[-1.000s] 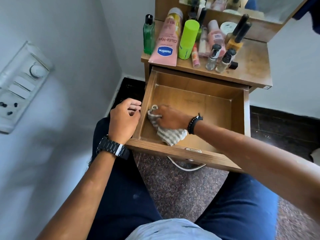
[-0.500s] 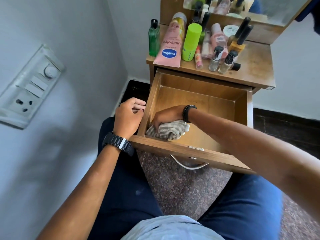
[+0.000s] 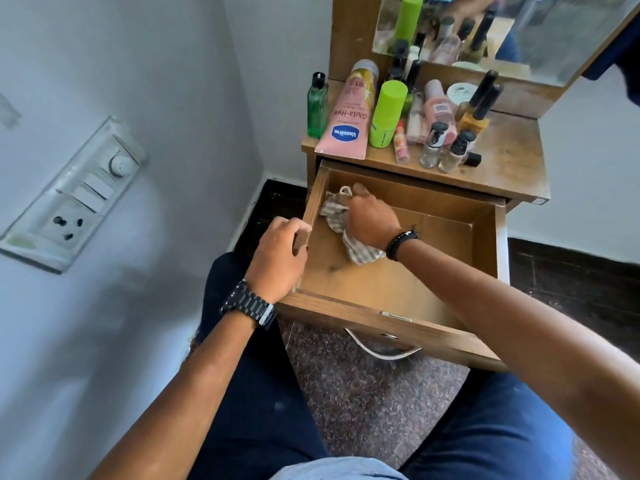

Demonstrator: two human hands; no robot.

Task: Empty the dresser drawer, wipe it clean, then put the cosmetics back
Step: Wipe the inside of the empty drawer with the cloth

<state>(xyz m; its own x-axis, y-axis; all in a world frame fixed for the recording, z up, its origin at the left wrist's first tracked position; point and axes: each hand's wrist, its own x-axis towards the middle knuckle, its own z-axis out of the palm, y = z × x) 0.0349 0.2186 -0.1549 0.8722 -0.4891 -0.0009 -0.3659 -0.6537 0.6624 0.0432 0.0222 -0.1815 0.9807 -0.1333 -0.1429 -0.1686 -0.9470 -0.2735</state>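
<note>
The wooden drawer (image 3: 481, 244) stands pulled out, with only a cloth inside. My right hand (image 3: 372, 221) grips a striped grey cloth (image 3: 360, 249) and presses it on the drawer floor near the back left corner. My left hand (image 3: 277, 258) holds the drawer's left wall, fingers curled over its top edge. The cosmetics stand on the dresser top (image 3: 512, 168): a pink Vaseline tube (image 3: 346, 123), a green bottle (image 3: 318, 105), a lime green can (image 3: 388, 114), several small nail polish bottles (image 3: 433, 145).
A mirror (image 3: 519, 32) rises behind the cosmetics. The white wall at left carries a switch and socket panel (image 3: 74, 199). The drawer's metal handle (image 3: 381, 351) hangs over the speckled floor (image 3: 363, 403). My knees sit on either side below the drawer.
My right hand has slid the cloth from the front left of the drawer floor toward the back left corner. My left hand has stayed on the left wall.
</note>
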